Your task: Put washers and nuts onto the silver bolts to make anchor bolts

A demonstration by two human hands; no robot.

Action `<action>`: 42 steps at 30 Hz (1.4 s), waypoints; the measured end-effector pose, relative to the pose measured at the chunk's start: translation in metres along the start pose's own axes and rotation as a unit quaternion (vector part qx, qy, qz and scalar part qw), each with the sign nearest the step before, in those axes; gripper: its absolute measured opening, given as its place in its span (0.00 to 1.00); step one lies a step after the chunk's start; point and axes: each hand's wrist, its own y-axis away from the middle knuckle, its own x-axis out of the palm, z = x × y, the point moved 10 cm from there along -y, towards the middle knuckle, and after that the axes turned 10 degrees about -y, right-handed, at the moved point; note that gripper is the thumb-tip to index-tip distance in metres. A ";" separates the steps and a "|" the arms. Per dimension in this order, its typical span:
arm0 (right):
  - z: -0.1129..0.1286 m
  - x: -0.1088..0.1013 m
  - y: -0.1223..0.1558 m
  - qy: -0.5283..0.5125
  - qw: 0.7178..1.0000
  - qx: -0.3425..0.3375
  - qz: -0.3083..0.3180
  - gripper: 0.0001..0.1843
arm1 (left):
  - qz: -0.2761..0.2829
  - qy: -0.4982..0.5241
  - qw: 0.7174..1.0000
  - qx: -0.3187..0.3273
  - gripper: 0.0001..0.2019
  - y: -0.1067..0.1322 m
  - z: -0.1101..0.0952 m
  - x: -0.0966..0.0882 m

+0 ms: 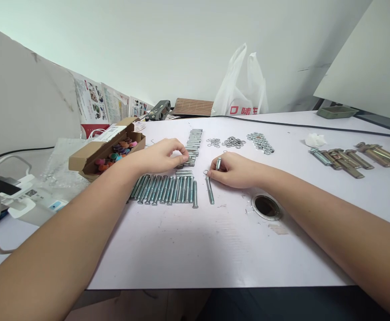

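Note:
My left hand [164,156] reaches the pile of short silver metal sleeves [195,141], thumb and index fingertips nearly together at its near end. Whether a sleeve is between them is hidden. Curled fingers of my right hand [235,170] hold a silver metal sleeve [218,163] that sticks up from the grip. At its thumb and fingertip is a thin ring [206,172], just above the end of a single bolt [210,191] lying on the table. A row of silver bolts [163,189] lies side by side below my left hand.
Small rings [214,142], washers [234,142] and nuts [260,142] lie in piles behind my right hand. Assembled anchor bolts [345,160] lie at right. A round table hole [266,207] is under my right forearm. An open cardboard box [86,154] stands left.

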 end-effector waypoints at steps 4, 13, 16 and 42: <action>0.001 0.000 0.000 0.013 1.000 0.008 -0.008 0.16 | -0.033 0.212 0.977 0.011 0.15 -0.004 -0.011 -0.001; 0.001 0.002 0.005 0.034 0.998 0.054 -0.011 0.19 | -0.048 0.539 0.840 0.048 0.13 -0.009 -0.051 0.022; 0.003 0.004 0.003 0.043 0.998 0.048 -0.018 0.18 | -0.060 0.599 0.798 0.027 0.09 -0.010 -0.052 0.029; -0.003 0.000 0.010 -0.093 0.993 0.020 0.067 0.15 | -0.059 0.347 0.935 0.046 0.14 -0.011 -0.057 0.037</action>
